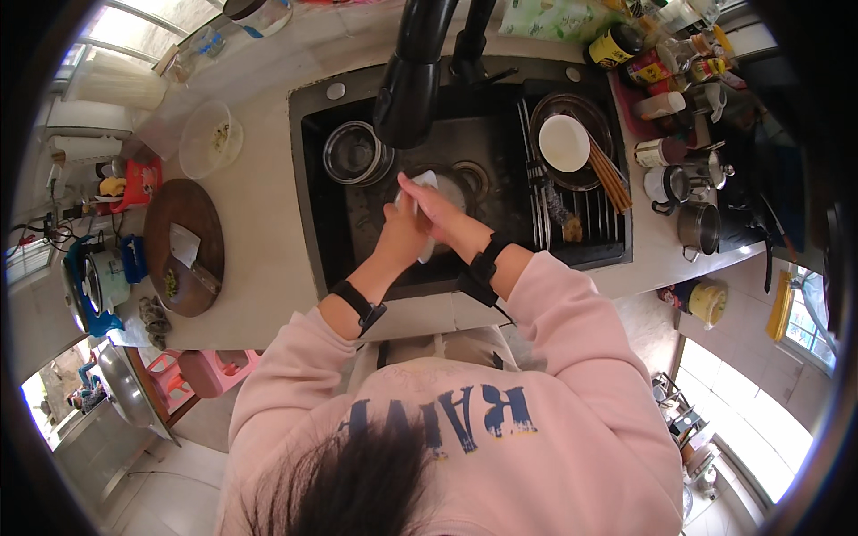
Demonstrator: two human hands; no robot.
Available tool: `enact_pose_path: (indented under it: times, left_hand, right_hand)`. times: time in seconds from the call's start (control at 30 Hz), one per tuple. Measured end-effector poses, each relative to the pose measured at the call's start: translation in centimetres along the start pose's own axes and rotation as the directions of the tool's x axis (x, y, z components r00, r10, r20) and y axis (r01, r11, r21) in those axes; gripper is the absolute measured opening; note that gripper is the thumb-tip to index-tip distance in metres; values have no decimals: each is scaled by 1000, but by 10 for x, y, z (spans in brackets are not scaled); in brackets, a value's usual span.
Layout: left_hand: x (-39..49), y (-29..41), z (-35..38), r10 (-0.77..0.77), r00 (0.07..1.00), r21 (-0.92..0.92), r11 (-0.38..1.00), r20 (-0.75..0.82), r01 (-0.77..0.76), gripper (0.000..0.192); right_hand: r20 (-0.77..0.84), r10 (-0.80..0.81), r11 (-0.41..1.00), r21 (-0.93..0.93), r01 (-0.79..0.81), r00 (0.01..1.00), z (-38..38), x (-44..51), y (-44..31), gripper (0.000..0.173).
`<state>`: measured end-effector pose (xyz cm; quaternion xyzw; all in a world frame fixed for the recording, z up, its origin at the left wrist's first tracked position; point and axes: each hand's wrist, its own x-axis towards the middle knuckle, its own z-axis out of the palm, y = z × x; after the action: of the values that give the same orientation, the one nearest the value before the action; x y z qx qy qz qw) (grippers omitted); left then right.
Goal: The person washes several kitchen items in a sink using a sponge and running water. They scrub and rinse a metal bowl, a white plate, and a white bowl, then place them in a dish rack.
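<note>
Over the black sink (499,221), my left hand (402,233) and my right hand (439,206) are pressed together around a white dish (427,250). Its edge shows above and below my fingers; the rest is hidden, so I cannot tell whether it is a bowl or a plate. Beneath my hands lies a round vessel (458,191), mostly covered. Stacked metal bowls (355,155) sit in the sink's far left corner. The black faucet (409,87) hangs just beyond my hands.
On the right rack, a white bowl (564,143) and wooden chopsticks (608,175) rest on a dark dish (544,110). A cleaver (184,245) lies on a round chopping board (161,221) at left. A plastic bowl (194,151) stands behind it; condiment bottles (649,69) crowd the far right.
</note>
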<state>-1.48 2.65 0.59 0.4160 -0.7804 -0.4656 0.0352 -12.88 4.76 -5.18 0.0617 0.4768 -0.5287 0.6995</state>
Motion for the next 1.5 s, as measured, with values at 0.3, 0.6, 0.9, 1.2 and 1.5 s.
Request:
enact_pose_path:
  times: [0.3,0.6,0.9,1.2,1.5]
  left_hand:
    - [17,-44,14,125,985,-119,983,-119,-139,94]
    - [11,-58,-57,-80,895,-898,0,439,441,45]
    - [-10,-58,-61,-297,917,-825,422,266,376,36]
    - [-4,-63,-44,-212,938,-859,384,275,339,36]
    - [13,-46,-28,-146,942,-860,384,302,335,34]
  right_hand:
    - [126,-80,989,135,63,989,-31,-40,-25,61]
    - [25,95,991,-97,-92,995,-50,-28,-46,71]
    - [386,-479,-408,-893,189,788,-85,53,10,29]
    - [162,-385,239,-933,268,909,-21,-12,-60,21]
    - [631,-635,-252,-714,653,445,24,-74,-5,20]
